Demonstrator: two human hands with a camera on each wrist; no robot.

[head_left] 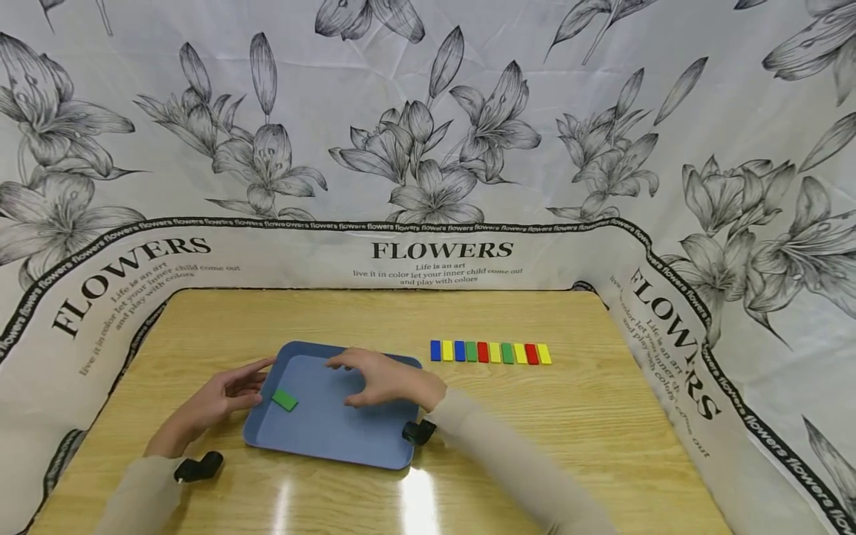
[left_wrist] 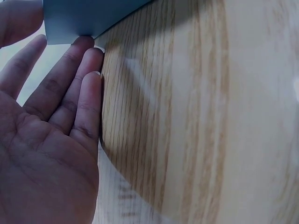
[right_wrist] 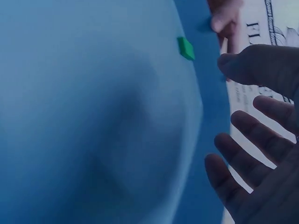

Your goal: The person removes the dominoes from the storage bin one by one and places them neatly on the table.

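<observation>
A blue tray [head_left: 314, 435] lies on the wooden table, with one green block [head_left: 284, 400] inside near its left wall. At the tray's left side is my left hand [head_left: 212, 405]. In the left wrist view its fairly straight fingers [left_wrist: 87, 100] reach the tray's outer wall [left_wrist: 88, 21], and the fingertips appear to touch it. My right hand [head_left: 384, 377] hovers over the tray with thumb and fingers spread, holding nothing. The right wrist view shows this hand [right_wrist: 261, 154] apart from the green block.
Right of the tray, a row of several blue, yellow, green and red blocks [head_left: 493, 352] lies on the table [head_left: 535, 423]. A flower-printed cloth [head_left: 435, 256] borders the table at the back and sides. Each wrist carries a black camera mount [head_left: 199, 467].
</observation>
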